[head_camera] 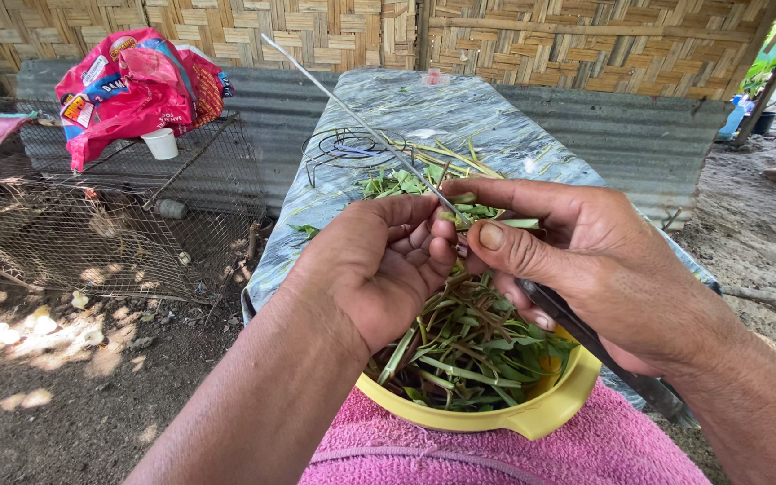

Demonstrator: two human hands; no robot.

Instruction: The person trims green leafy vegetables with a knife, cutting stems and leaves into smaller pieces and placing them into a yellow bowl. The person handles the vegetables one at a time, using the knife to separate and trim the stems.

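We see both hands meet above a yellow bowl [532,415] that rests on a pink towel [514,449] across the person's lap. The left hand [370,269] is curled nearly closed, its fingers folded in around a small green stem piece [460,214] that it pinches against the right hand. The right hand [568,251] closes on the same piece from the other side, thumb pressed forward with the nail facing us, while its remaining fingers wrap the dark handle of a knife [586,337] that runs down past the wrist toward the lower right. A long thin pale stalk [361,121] rises from the pinch point and slants up to the left, over the table. The bowl is heaped with cut green stems and leaves [473,346], directly under the hands. Beyond them stands a long table with a grey marbled cover [460,117], strewn with more leaves and stalks [406,180] and a coil of wire [348,144]. To the left, a wire cage [110,233] carries a red and pink plastic bag [132,85] and a white cup [162,144]. Corrugated metal sheeting [621,135] and a woven bamboo wall [514,36] close the background, above bare earth.
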